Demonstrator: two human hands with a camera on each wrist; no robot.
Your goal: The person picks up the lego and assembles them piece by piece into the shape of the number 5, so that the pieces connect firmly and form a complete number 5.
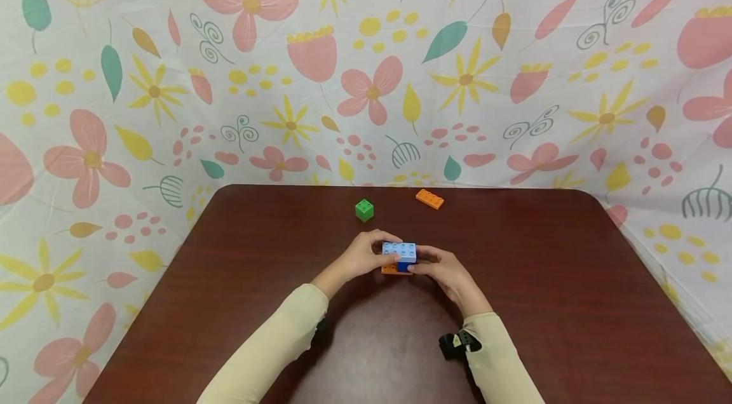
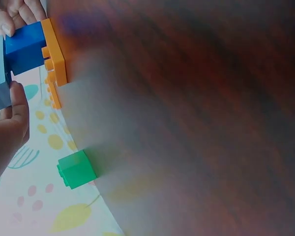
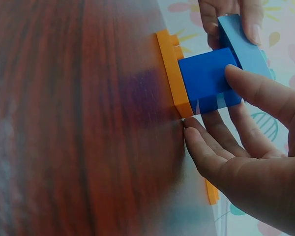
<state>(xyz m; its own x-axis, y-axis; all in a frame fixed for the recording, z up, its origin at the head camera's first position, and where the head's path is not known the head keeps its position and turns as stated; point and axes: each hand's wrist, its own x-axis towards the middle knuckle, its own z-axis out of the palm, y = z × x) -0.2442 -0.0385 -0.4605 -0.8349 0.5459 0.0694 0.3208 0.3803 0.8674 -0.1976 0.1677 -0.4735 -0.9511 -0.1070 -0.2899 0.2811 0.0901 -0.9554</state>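
Note:
Near the table's centre, an orange studded plate [image 1: 391, 269] lies on the wood with a dark blue brick [image 3: 206, 78] standing on one end of it. Over the dark blue brick, a light blue brick [image 1: 400, 248] overhangs to the left. My left hand [image 1: 363, 255] pinches the light blue brick between thumb and fingers. With thumb in front and fingers behind, my right hand [image 1: 448, 270] holds the dark blue brick. In the right wrist view, the light blue brick [image 3: 243, 44] sits at a slight angle against the dark blue one.
A small green brick [image 1: 364, 210] sits beyond my left hand. Farther back, a second orange plate [image 1: 429, 199] lies close to the table's [image 1: 543, 251] far edge. Behind the table hangs a flower-patterned cloth [image 1: 372, 35].

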